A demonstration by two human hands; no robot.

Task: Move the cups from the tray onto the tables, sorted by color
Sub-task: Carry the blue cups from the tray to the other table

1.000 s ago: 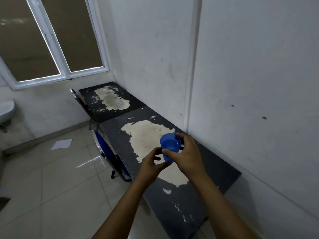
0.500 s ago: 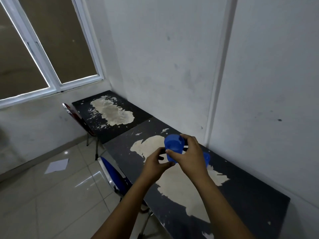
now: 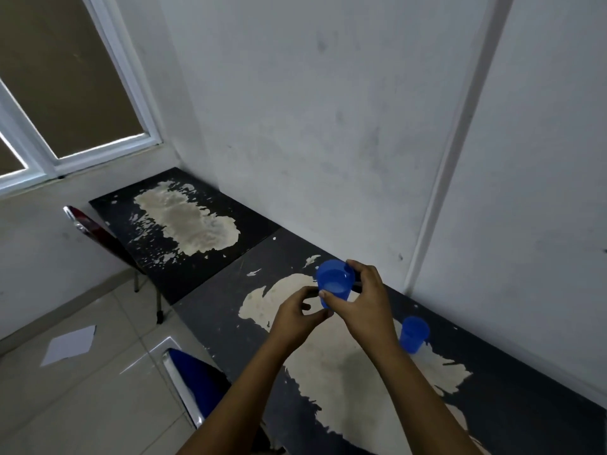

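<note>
a translucent blue plastic cup (image 3: 335, 282) is held upright above the near black tabletop (image 3: 512, 408), its open mouth turned toward the camera. it is gripped by both hands: the right hand (image 3: 364, 302) is wrapped around its right side, with the thumb laid across the front wall and the fingers curled behind the rim, while the left hand (image 3: 295, 318) is pinched at the cup's lower left edge with thumb and fingertips drawn together. whether one cup or a nested stack is being held cannot be told from this view.

a second blue plastic cup (image 3: 413, 333) is seen standing upright on the same tabletop, to the right of the right forearm and near the white wall (image 3: 328, 126). it is set at the edge of a large pale patch (image 3: 345, 372) where the black surface has worn away.

a second black tabletop (image 3: 170, 267), worn in the same way at its middle, is placed end to end with the near one, in the corner under a white-framed window (image 3: 98, 103). a chair with a dark red back (image 3: 90, 224) is tucked beside the far tabletop, and a chair with a blue back (image 3: 193, 379) beside the near one. a white sheet of paper (image 3: 69, 344) is left lying on the pale tiled floor (image 3: 82, 405). no tray is shown in the view.
</note>
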